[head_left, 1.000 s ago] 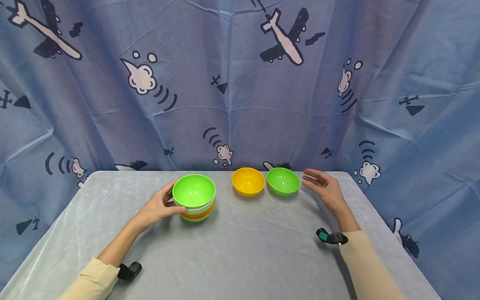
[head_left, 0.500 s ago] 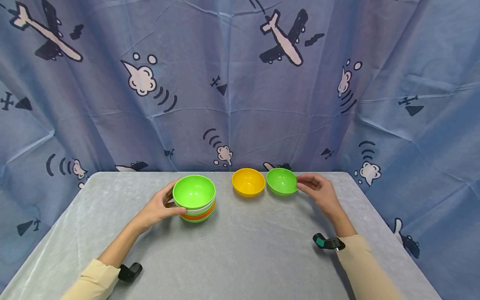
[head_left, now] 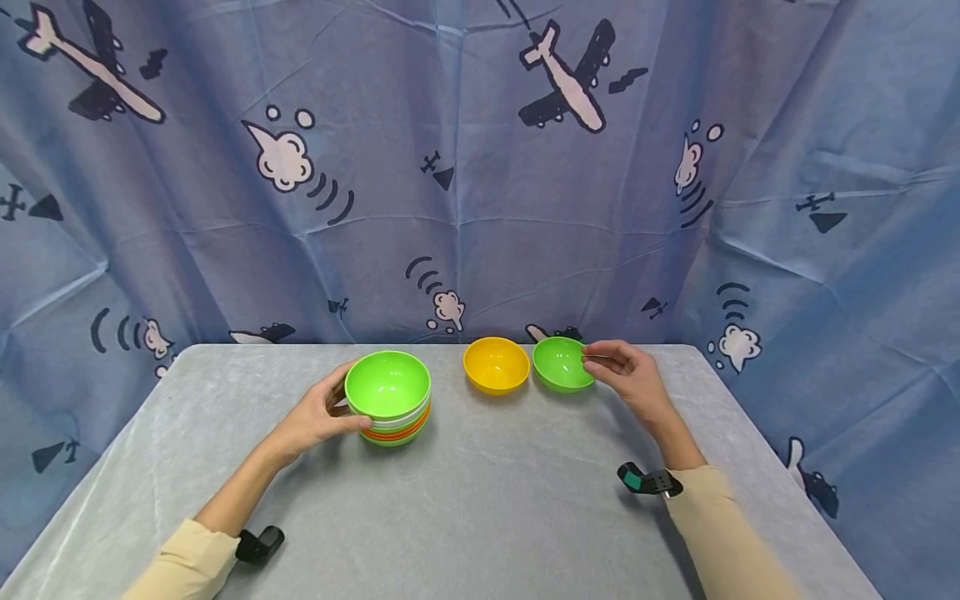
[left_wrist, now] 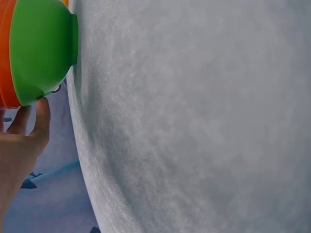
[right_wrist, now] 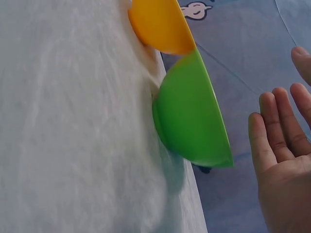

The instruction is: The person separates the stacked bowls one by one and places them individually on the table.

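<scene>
Near the table's point(head_left: 480, 517) far edge, left of its middle, the left hand point(head_left: 315, 418) grips a stack of bowls point(head_left: 395, 427), nested inside one another with a green one uppermost, mouths facing up and the stack's axis vertical. Farther right along that edge, a yellow bowl point(head_left: 497, 367) and a single green bowl point(head_left: 557, 364) sit upright side by side, openings upward. The right hand point(head_left: 636, 383), fingers extended, hovers at the green bowl's right rim, toward the far right corner.

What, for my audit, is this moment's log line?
left grip: holds bowl stack; right grip: near unstacked green bowl; yellow bowl: beside unstacked green bowl
</scene>
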{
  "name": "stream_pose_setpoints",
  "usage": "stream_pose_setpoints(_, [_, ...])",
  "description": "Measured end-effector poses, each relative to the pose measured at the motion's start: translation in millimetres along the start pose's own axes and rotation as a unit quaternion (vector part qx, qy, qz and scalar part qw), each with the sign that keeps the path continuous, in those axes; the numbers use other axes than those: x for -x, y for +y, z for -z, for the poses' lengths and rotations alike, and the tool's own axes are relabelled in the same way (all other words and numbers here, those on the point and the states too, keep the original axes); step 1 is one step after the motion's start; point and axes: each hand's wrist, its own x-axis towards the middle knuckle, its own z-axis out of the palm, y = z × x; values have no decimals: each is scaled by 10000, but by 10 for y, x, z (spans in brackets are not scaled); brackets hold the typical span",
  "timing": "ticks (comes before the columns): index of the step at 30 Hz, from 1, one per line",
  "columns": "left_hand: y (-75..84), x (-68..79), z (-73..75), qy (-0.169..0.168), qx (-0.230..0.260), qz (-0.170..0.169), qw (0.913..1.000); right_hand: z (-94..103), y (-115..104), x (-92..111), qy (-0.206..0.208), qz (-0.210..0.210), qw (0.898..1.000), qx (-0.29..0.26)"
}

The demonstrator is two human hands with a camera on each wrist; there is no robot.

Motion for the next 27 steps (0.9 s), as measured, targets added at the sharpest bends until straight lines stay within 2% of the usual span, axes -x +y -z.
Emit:
stream_pose_setpoints(6, [-16, 0, -13, -37, 6, 37, 10000, -127, -22, -47, -193, 83, 9996, -176])
stream_pose_setpoints(12, [-25, -6, -23, 2, -21, -22, 10000, -288, -45, -92, -558, 51, 9978, -354])
stream_pose_setpoints(23, [-29, 1, -30, 1, -54, 68, 10000, -724, -45, -215, -1068, 341, 9928, -428])
stream_pose_setpoints(27, [-26, 7, -25, 9, -65, 92, 9999, -888, -58, -256, -1147, 263, 9917, -512])
